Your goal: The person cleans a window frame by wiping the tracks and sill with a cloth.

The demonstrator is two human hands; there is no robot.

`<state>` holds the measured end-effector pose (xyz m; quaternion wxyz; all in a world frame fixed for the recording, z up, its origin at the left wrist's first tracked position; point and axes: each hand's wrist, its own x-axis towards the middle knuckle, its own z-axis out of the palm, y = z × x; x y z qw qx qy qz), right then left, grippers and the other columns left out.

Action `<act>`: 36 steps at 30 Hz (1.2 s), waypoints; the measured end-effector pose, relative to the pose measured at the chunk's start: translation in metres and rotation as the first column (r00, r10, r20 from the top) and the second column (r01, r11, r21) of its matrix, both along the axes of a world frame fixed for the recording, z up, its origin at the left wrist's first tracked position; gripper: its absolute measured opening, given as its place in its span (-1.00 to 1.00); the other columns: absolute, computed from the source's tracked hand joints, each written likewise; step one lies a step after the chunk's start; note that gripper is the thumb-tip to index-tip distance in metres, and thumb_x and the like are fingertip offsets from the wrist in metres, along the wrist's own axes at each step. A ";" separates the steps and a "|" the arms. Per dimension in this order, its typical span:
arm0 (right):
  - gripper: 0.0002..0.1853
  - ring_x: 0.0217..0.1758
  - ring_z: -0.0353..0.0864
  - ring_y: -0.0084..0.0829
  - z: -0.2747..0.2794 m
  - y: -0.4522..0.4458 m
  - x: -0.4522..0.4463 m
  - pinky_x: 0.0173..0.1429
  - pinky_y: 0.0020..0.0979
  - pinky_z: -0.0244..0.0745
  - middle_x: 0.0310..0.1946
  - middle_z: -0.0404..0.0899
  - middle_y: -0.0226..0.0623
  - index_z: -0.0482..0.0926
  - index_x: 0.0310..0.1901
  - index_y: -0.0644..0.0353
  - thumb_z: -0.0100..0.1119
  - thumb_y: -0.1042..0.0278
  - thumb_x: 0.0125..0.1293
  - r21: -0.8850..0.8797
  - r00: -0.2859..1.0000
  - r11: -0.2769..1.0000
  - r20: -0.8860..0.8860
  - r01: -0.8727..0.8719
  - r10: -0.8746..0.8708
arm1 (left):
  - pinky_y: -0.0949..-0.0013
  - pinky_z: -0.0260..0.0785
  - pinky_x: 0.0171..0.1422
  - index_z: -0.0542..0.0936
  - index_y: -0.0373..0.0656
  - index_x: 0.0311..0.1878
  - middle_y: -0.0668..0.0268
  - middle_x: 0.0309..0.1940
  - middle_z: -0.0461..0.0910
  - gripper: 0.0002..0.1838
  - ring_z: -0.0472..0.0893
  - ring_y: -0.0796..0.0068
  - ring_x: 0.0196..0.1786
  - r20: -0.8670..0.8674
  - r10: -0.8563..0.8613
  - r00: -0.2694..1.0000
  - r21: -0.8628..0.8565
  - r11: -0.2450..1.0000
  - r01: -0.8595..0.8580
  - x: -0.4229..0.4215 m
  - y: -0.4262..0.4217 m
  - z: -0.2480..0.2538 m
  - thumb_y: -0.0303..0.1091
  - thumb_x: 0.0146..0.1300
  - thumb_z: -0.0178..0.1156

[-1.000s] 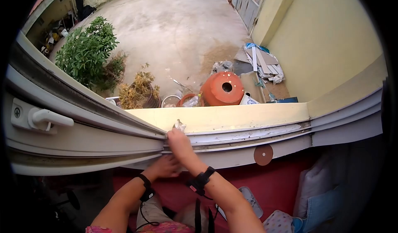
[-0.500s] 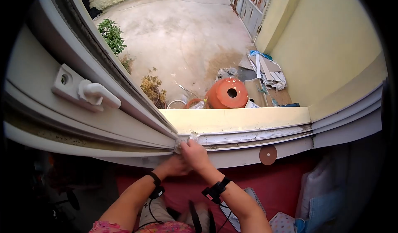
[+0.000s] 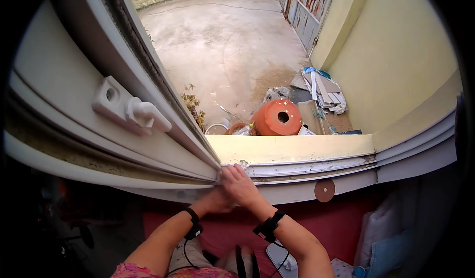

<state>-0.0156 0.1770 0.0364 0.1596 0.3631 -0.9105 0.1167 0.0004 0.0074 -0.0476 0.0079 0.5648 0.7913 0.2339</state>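
Slipping here could scrape my knuckles on the white sliding window sash (image 3: 84, 87), since they sit tight against its end; a slack pinch could drop the pale crumpled scrap (image 3: 243, 164) onto the cream-yellow painted ledge (image 3: 297, 148). My right hand (image 3: 241, 185) is curled, apparently pinching that scrap above the grimy white window track (image 3: 311, 168). My left hand (image 3: 217, 200) tucks just below; its fingers are hidden, so I cannot tell its grip.

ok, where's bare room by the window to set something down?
Free: yellow ledge beyond the window track, running to the yellow wall; red surface between the right forearm, inner sill and pale pillow. Crowded: where sash meets track, at the right fingers; and lower right, pillow and spotted fabric close together.
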 end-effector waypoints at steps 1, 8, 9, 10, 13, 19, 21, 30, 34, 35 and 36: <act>-0.73 0.17 0.29 -0.24 -0.003 -0.001 0.003 0.38 -0.20 0.04 0.06 0.38 -0.17 0.59 -0.21 0.08 0.08 0.22 0.05 -0.036 0.992 0.997 0.108 0.070 -0.066 | 0.06 0.22 0.22 0.49 -0.13 -0.05 0.11 0.03 0.43 -0.58 0.38 0.13 0.15 0.003 -0.006 1.000 0.069 0.998 0.006 0.001 -0.002 0.000 -0.19 0.00 0.19; -0.58 0.11 0.30 -0.25 0.004 -0.005 0.004 0.21 -0.19 0.14 -0.01 0.41 -0.19 0.61 -0.10 -0.05 0.17 -0.06 0.03 -0.013 0.875 0.989 0.466 0.151 -0.127 | 0.09 0.22 0.22 0.50 -0.10 -0.04 0.12 0.02 0.46 -0.61 0.39 0.08 0.13 0.273 0.050 0.961 -0.214 0.977 0.010 -0.005 0.010 0.039 -0.21 0.03 0.16; -0.58 0.11 0.30 -0.25 0.005 -0.004 0.003 0.21 -0.19 0.14 -0.01 0.41 -0.19 0.61 -0.10 -0.05 0.17 -0.06 0.03 -0.010 0.875 0.989 0.467 0.150 -0.128 | 0.11 0.26 0.18 0.52 -0.12 -0.10 0.11 -0.02 0.49 -0.62 0.43 0.07 0.07 0.203 0.043 0.978 -0.106 0.994 -0.022 -0.005 0.013 0.036 -0.18 0.01 0.19; -0.57 0.06 0.31 -0.24 0.006 -0.004 0.003 0.14 -0.22 0.18 -0.10 0.39 -0.21 0.61 -0.10 -0.06 0.22 -0.04 -0.01 -0.008 0.867 0.989 0.483 0.147 -0.124 | 0.13 0.30 0.13 0.54 -0.13 -0.15 0.10 -0.07 0.52 -0.63 0.48 0.07 0.02 0.132 0.044 0.990 0.003 0.999 -0.045 -0.006 0.015 0.035 -0.14 -0.01 0.21; -0.54 -0.01 0.32 -0.24 0.009 -0.003 -0.004 0.05 -0.26 0.22 -0.21 0.38 -0.24 0.61 -0.09 -0.06 0.27 -0.05 -0.06 0.020 0.858 0.993 0.501 0.119 -0.112 | 0.11 0.23 0.21 0.53 -0.12 -0.08 0.10 -0.02 0.50 -0.59 0.43 0.07 0.09 0.249 0.083 0.965 0.090 0.990 -0.108 -0.004 0.012 0.031 -0.13 -0.01 0.20; -0.50 -0.05 0.34 -0.28 0.003 0.002 -0.009 -0.02 -0.29 0.24 -0.23 0.38 -0.27 0.61 -0.09 -0.08 0.27 -0.09 -0.10 0.006 0.863 0.999 0.504 0.039 -0.037 | 0.12 0.18 0.27 0.56 -0.07 -0.11 0.11 0.03 0.47 -0.59 0.38 0.08 0.16 0.195 0.100 0.976 -0.101 0.992 -0.082 0.000 0.003 0.009 -0.13 -0.06 0.22; -0.50 -0.05 0.34 -0.28 0.000 0.003 -0.011 -0.02 -0.29 0.24 -0.22 0.38 -0.27 0.61 -0.09 -0.08 0.27 -0.10 -0.10 -0.022 0.871 1.000 0.491 0.020 -0.007 | 0.12 0.19 0.27 0.57 -0.06 -0.11 0.12 0.03 0.47 -0.59 0.39 0.08 0.15 0.178 0.105 0.978 -0.102 0.991 -0.088 -0.001 0.002 0.007 -0.13 -0.07 0.22; -0.60 -0.02 0.32 -0.40 -0.001 0.015 -0.017 -0.07 -0.35 0.22 -0.22 0.38 -0.38 0.64 -0.16 -0.09 0.20 -0.11 0.00 -0.031 0.917 0.999 0.396 -0.030 0.040 | 0.22 0.31 0.10 0.55 -0.03 -0.07 0.29 -0.02 0.47 -0.54 0.45 0.19 0.02 0.024 0.031 0.999 -0.108 0.994 -0.029 0.000 -0.004 0.015 -0.06 -0.06 0.23; -0.72 -0.06 0.34 -0.37 0.008 0.054 -0.016 -0.05 -0.32 0.23 -0.25 0.39 -0.37 0.64 -0.28 -0.04 0.16 0.01 0.07 -0.024 0.895 0.999 0.444 -0.039 0.045 | 0.28 0.34 -0.02 0.54 -0.04 -0.07 0.31 -0.07 0.46 -0.54 0.45 0.25 -0.06 -0.060 0.070 0.996 -0.205 0.975 -0.081 0.006 0.000 0.021 -0.04 -0.05 0.23; -0.75 -0.07 0.36 -0.37 0.006 0.057 -0.016 -0.04 -0.31 0.23 -0.27 0.40 -0.37 0.64 -0.32 -0.02 0.16 0.04 0.08 -0.038 0.896 0.998 0.439 -0.055 0.066 | 0.28 0.34 -0.02 0.54 -0.04 -0.07 0.31 -0.07 0.46 -0.54 0.45 0.25 -0.06 -0.060 0.069 0.996 -0.205 0.975 -0.080 0.007 0.000 0.020 -0.04 -0.05 0.23; -0.82 -0.09 0.37 -0.38 0.004 0.053 -0.016 -0.03 -0.33 0.25 -0.29 0.41 -0.40 0.63 -0.35 0.01 0.10 0.17 0.10 -0.144 0.890 0.989 0.448 -0.024 0.086 | 0.30 0.34 -0.03 0.53 -0.04 -0.08 0.31 -0.05 0.45 -0.54 0.46 0.26 -0.06 -0.049 0.063 0.997 -0.210 0.975 -0.072 0.006 0.000 0.020 -0.06 -0.06 0.24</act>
